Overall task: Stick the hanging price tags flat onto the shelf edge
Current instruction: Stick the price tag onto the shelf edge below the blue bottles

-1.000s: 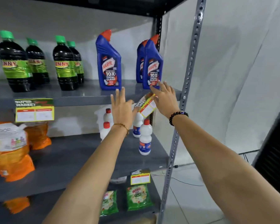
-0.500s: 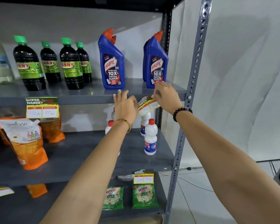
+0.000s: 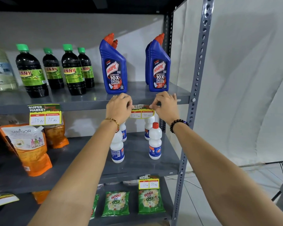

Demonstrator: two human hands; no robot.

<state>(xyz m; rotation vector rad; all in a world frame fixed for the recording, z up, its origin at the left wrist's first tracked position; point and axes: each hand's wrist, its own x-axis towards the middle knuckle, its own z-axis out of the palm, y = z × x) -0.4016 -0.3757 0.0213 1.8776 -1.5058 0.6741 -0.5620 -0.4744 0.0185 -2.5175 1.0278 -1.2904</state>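
A yellow, green and red price tag [image 3: 142, 112] lies level against the front edge of the grey upper shelf [image 3: 82, 105], under the blue Harpic bottles [image 3: 113, 66]. My left hand [image 3: 119, 107] pinches its left end. My right hand [image 3: 165, 106] pinches its right end, fingertips pressed to the tag's top corner. The lower half of the tag hangs below the shelf edge. Another price tag [image 3: 45, 114] sits on the same edge to the left. A third tag [image 3: 148, 182] is on the lower shelf edge.
Dark green-capped bottles [image 3: 32, 72] stand on the upper shelf. White bottles [image 3: 155, 141] and orange pouches [image 3: 28, 145] fill the middle shelf; green Wheel packets [image 3: 115, 203] lie at the bottom. A perforated grey upright [image 3: 195, 98] stands right of my right hand, before a white wall.
The tag was tilted and held mostly by my right hand; now it lies level on the shelf edge with both hands gripping its ends. My left hand closed onto it.
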